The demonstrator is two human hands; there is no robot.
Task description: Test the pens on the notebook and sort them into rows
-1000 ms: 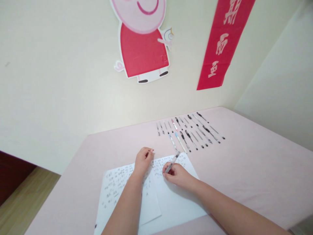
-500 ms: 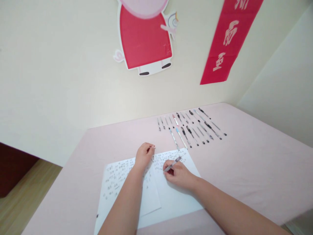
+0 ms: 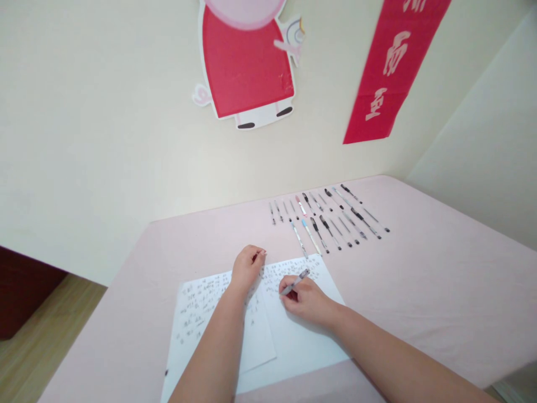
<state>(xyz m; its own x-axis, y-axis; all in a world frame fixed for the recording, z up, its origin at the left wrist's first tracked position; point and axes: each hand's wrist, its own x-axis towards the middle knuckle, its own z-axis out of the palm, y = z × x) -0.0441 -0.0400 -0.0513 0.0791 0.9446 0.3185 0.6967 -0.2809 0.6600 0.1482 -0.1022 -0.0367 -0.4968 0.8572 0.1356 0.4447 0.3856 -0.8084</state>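
My right hand (image 3: 308,301) is closed around a grey pen (image 3: 296,281), its tip down on a white sheet of paper (image 3: 293,341) covered with small handwriting. My left hand (image 3: 247,267) rests as a loose fist on the top edge of a second written sheet (image 3: 197,319), which overlaps the first one on its left. Both sheets lie on a pink tabletop (image 3: 419,291). Nothing shows inside the left fist.
Several pens (image 3: 327,215) lie in a row at the back of the table, near the cream wall. A cartoon pig cutout (image 3: 247,61) and a red banner (image 3: 390,67) hang on that wall. Wooden floor (image 3: 25,352) shows at the left.
The view has tilted down a little, so the table sits higher in the picture. The pen in my right hand has tipped lower and my hand has edged slightly right; the left hand stays put.
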